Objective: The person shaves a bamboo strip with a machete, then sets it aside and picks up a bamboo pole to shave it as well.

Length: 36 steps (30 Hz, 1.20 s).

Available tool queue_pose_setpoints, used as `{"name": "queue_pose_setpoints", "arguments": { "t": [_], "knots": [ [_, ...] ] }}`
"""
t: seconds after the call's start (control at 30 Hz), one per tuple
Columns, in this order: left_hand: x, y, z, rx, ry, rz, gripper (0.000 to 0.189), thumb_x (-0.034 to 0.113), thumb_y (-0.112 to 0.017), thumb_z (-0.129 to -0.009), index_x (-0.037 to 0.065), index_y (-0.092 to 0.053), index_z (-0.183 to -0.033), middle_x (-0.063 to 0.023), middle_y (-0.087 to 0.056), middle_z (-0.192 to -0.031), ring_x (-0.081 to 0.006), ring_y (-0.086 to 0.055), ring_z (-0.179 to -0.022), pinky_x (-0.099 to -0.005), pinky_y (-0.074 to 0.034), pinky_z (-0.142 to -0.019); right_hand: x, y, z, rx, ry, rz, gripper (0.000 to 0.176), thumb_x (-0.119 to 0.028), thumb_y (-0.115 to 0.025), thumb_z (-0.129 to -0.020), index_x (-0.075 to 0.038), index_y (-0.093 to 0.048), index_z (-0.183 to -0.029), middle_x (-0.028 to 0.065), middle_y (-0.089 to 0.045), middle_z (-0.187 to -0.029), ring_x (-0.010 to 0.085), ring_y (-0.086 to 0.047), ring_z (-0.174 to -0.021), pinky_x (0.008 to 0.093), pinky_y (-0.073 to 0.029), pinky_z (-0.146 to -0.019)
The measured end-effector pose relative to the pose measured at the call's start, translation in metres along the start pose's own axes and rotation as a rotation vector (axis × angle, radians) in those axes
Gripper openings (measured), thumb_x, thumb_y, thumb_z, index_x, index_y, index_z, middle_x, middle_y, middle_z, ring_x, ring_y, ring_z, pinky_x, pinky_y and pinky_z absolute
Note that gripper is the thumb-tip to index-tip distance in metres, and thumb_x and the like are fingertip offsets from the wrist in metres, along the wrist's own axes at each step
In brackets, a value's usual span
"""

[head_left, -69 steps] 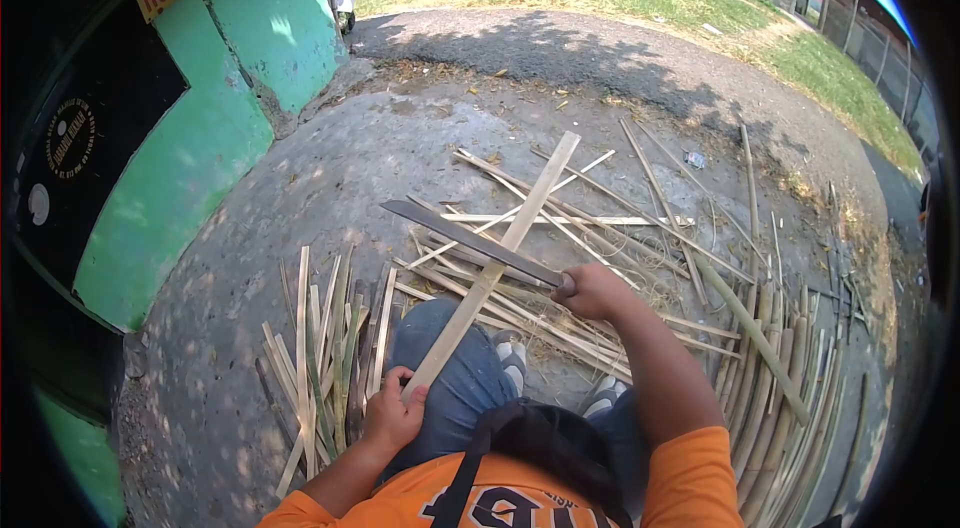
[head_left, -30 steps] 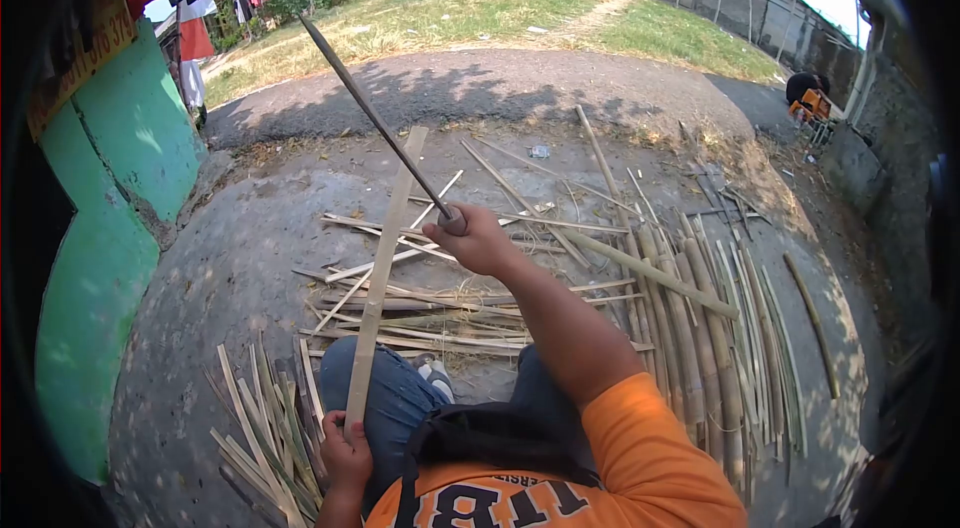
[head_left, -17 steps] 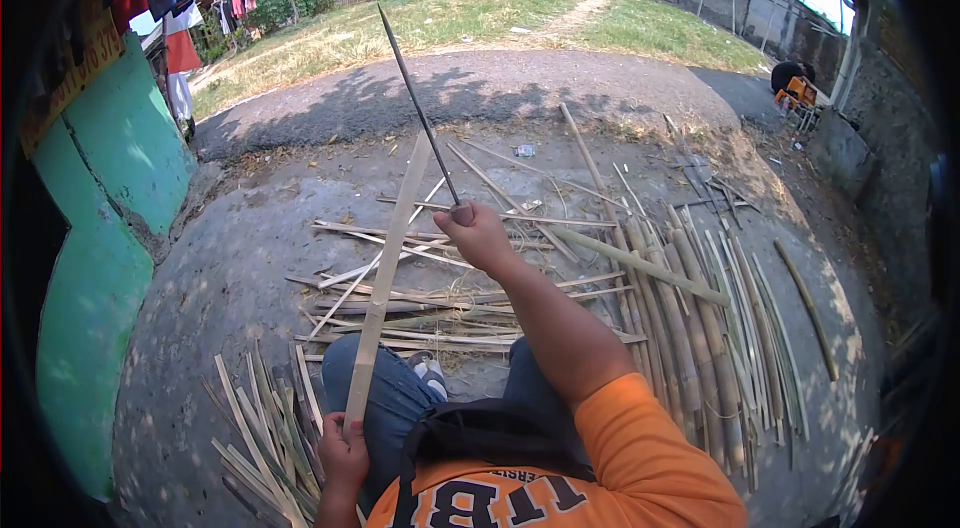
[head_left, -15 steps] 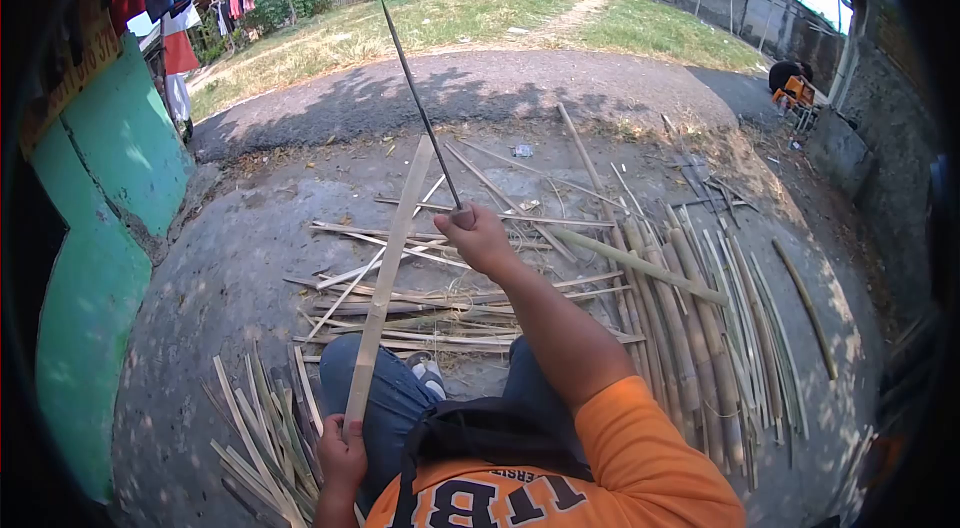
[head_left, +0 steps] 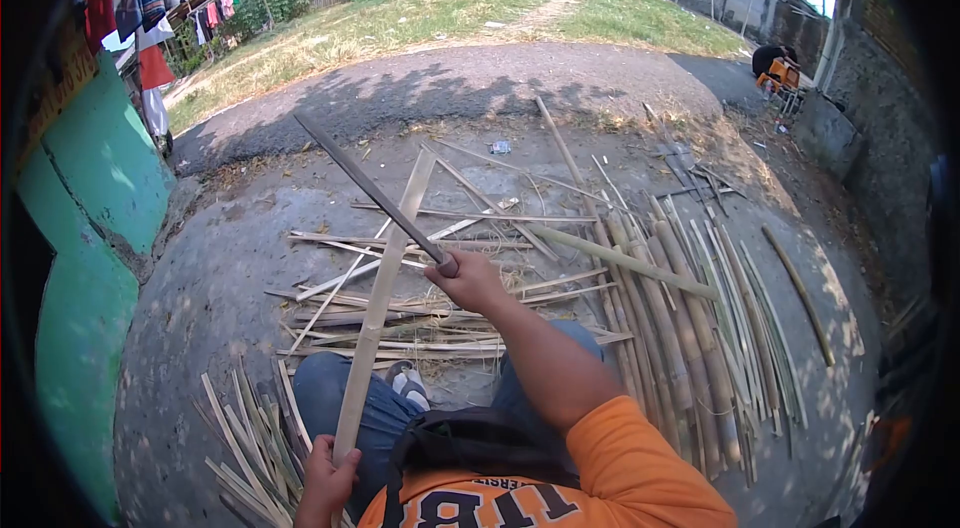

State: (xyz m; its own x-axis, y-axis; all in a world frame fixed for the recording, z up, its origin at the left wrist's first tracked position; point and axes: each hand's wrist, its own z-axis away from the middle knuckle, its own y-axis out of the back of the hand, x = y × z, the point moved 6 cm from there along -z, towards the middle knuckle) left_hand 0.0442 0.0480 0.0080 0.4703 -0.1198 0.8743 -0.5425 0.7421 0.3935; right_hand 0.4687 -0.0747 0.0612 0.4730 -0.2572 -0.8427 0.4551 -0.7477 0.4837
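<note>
A long flat bamboo strip [head_left: 375, 313] stands slanted in front of me, its lower end gripped by my left hand [head_left: 328, 476]. My right hand [head_left: 468, 281] is closed round the handle of a long dark blade [head_left: 365, 185]. The blade points up and to the left and crosses the strip, a little below its upper end. Whether blade and strip touch cannot be told. Beyond my knees, split bamboo strips [head_left: 400, 323] lie on the ground in a loose pile.
Bamboo poles [head_left: 680, 328] lie on the right, with a separate pole [head_left: 798, 293] farther out. More strips [head_left: 250, 438] lie at lower left. A green wall [head_left: 85, 278] stands left, a grey wall right. A person [head_left: 775, 61] crouches by the road.
My right hand has come down slightly, and the blade has swung from nearly upright to a leftward slant across the strip. The view has shifted slightly.
</note>
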Motion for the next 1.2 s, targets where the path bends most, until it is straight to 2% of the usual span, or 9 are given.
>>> {"name": "queue_pose_setpoints", "arguments": {
  "t": [0.13, 0.23, 0.5, 0.6, 0.7, 0.8, 0.93, 1.0, 1.2],
  "knots": [
    [0.003, -0.008, 0.007, -0.092, 0.165, 0.043, 0.032, 0.012, -0.072, -0.097, 0.0, -0.05, -0.116, -0.0053, -0.064, -0.081, -0.0096, -0.06, -0.061, -0.0264, -0.051, -0.055, -0.01, -0.004, 0.0, -0.012, 0.023, 0.001, 0.042, -0.048, -0.077, -0.088, -0.007, -0.068, -0.087, 0.0178, -0.07, -0.082, 0.0412, -0.067, -0.08, 0.048, -0.051, -0.07],
    [0.005, -0.006, 0.009, -0.126, 0.176, 0.061, 0.033, 0.015, -0.072, -0.098, 0.001, -0.05, -0.118, -0.0037, -0.063, -0.08, -0.0095, -0.058, -0.06, -0.0263, -0.049, -0.055, -0.015, -0.005, 0.001, -0.009, 0.058, 0.027, 0.04, -0.046, -0.077, -0.089, -0.008, -0.069, -0.087, 0.0172, -0.07, -0.081, 0.0417, -0.067, -0.079, 0.0475, -0.051, -0.068],
    [0.028, 0.005, 0.014, -0.007, 0.132, 0.06, 0.033, 0.021, -0.074, -0.098, 0.006, -0.056, -0.122, 0.0033, -0.058, -0.083, -0.0056, -0.053, -0.068, -0.0243, -0.042, -0.057, -0.013, -0.001, 0.002, 0.001, 0.077, -0.006, 0.039, -0.045, -0.077, -0.09, -0.008, -0.068, -0.091, 0.0175, -0.07, -0.081, 0.0417, -0.067, -0.078, 0.0471, -0.051, -0.068],
    [0.033, 0.008, 0.013, 0.034, -0.001, -0.05, 0.034, 0.02, -0.074, -0.097, 0.005, -0.057, -0.122, 0.0032, -0.058, -0.083, -0.0056, -0.053, -0.07, -0.0245, -0.043, -0.06, -0.01, -0.001, 0.0, 0.015, 0.07, 0.005, 0.04, -0.047, -0.077, -0.089, -0.007, -0.068, -0.092, 0.0183, -0.07, -0.081, 0.042, -0.067, -0.079, 0.0474, -0.051, -0.069],
    [0.033, 0.011, 0.014, 0.103, 0.113, -0.047, 0.033, 0.019, -0.074, -0.096, 0.003, -0.059, -0.121, 0.0033, -0.058, -0.084, -0.0052, -0.053, -0.074, -0.0247, -0.044, -0.065, -0.004, -0.003, -0.003, 0.03, 0.073, 0.008, 0.041, -0.047, -0.077, -0.089, -0.008, -0.067, -0.09, 0.0185, -0.07, -0.08, 0.0429, -0.068, -0.08, 0.0487, -0.052, -0.069],
    [0.017, 0.018, 0.008, 0.152, 0.03, -0.056, 0.036, 0.018, -0.074, -0.096, 0.002, -0.06, -0.125, 0.0035, -0.057, -0.084, -0.0053, -0.052, -0.073, -0.0245, -0.045, -0.064, -0.005, -0.002, -0.006, 0.074, 0.097, 0.054, 0.033, -0.036, -0.08, -0.09, -0.005, -0.071, -0.094, 0.016, -0.068, -0.077, 0.0335, -0.063, -0.068, 0.0421, -0.049, -0.065],
    [0.014, 0.016, 0.011, 0.145, 0.072, -0.036, 0.042, 0.018, -0.075, -0.096, 0.001, -0.059, -0.13, 0.0038, -0.057, -0.082, -0.0054, -0.052, -0.071, -0.0234, -0.044, -0.063, -0.011, 0.0, -0.009, 0.093, 0.143, 0.191, 0.035, -0.045, -0.075, -0.089, -0.011, -0.068, -0.09, 0.0157, -0.073, -0.083, 0.0411, -0.07, -0.081, 0.0516, -0.054, -0.069],
    [0.012, 0.013, 0.013, 0.129, 0.124, -0.013, 0.044, 0.018, -0.075, -0.096, 0.0, -0.059, -0.132, 0.004, -0.056, -0.081, -0.0052, -0.052, -0.07, -0.0233, -0.043, -0.062, -0.013, -0.002, -0.01, 0.101, 0.16, 0.224, 0.03, -0.04, -0.077, -0.088, -0.011, -0.07, -0.091, 0.0153, -0.072, -0.084, 0.0409, -0.069, -0.081, 0.0511, -0.054, -0.07],
    [-0.012, 0.008, 0.012, 0.061, 0.184, 0.016, 0.027, 0.023, -0.076, -0.096, 0.004, -0.063, -0.108, 0.0044, -0.055, -0.076, -0.005, -0.05, -0.065, -0.0237, -0.042, -0.058, -0.019, -0.008, -0.012, 0.062, 0.181, 0.235, 0.026, -0.036, -0.078, -0.086, -0.011, -0.072, -0.091, 0.0155, -0.07, -0.084, 0.0404, -0.068, -0.082, 0.0492, -0.053, -0.07]
  ]
}}
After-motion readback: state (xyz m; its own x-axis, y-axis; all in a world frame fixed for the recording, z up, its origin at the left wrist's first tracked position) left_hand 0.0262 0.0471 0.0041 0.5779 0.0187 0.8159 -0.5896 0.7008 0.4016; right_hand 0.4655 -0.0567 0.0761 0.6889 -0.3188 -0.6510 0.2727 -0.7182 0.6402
